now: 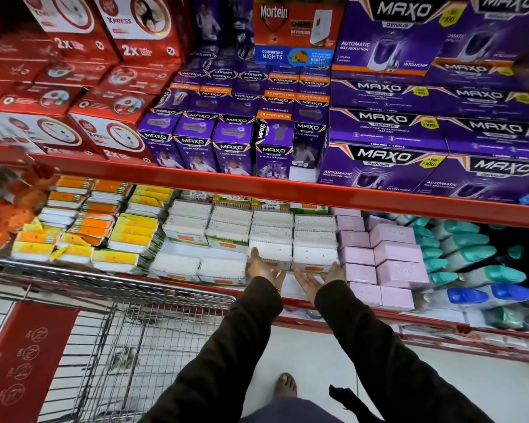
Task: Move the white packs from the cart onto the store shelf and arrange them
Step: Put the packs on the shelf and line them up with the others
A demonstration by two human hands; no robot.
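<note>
so far left, the orange packs (0, 221) are blurred, labels unreadable. wire cart (129, 340) sits low left, its red flap (28, 358) cut off by the frame edge; can't tell if any packs are left inside. yellow-orange boxes (104, 227) sit left of the white packs (254, 236), which are stacked in rows on the lower shelf (376, 314) under the red shelf edge (257, 186). my left hand (261, 268) is palm up, fingers spread, touching the front pack's left side, gripping nothing. my right hand (316, 280) is open too, at the pack's right lower corner. pink boxes (394, 254) just right, teal bottles (471, 248) beyond, blurred.
</note>
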